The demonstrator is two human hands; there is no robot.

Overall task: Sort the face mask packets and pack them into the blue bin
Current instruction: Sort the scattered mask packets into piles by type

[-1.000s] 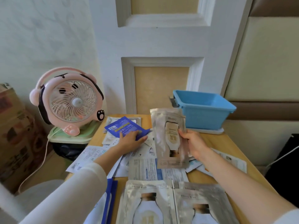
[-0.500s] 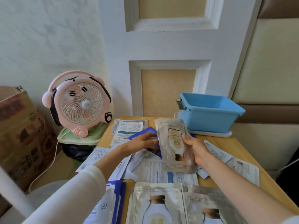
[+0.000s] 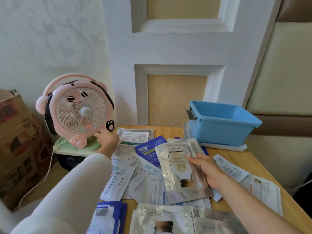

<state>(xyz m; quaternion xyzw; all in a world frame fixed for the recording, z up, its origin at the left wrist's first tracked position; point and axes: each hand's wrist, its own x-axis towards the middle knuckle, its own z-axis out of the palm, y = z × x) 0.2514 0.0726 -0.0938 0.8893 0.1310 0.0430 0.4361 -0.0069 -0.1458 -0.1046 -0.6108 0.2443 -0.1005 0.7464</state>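
My right hand (image 3: pixel 205 170) grips a silver face mask packet (image 3: pixel 179 173) with a cream bottle picture, held low over the pile in the table's middle. My left hand (image 3: pixel 108 141) has reached left to the base of the pink fan (image 3: pixel 79 112); its fingers are curled there and I cannot tell if they hold anything. A dark blue packet (image 3: pixel 150 150) lies on the pile beside white packets (image 3: pixel 131 142). More silver packets (image 3: pixel 162 220) lie at the near edge. The blue bin (image 3: pixel 221 124) stands at the back right, its inside hidden.
The wooden table (image 3: pixel 239 159) is strewn with white packets (image 3: pixel 118 179) and leaflets (image 3: pixel 263 188). The fan stands on a green stand (image 3: pixel 76 147) left of the table, its white cord (image 3: pixel 49 168) hanging down. A cardboard box (image 3: pixel 15 146) sits far left. Blue-edged packets (image 3: pixel 108 215) lie near me.
My left hand let go of the dark blue packet and moved left to the fan's base. My right hand lowered the silver packet toward the pile. The camera tilted and shifted.
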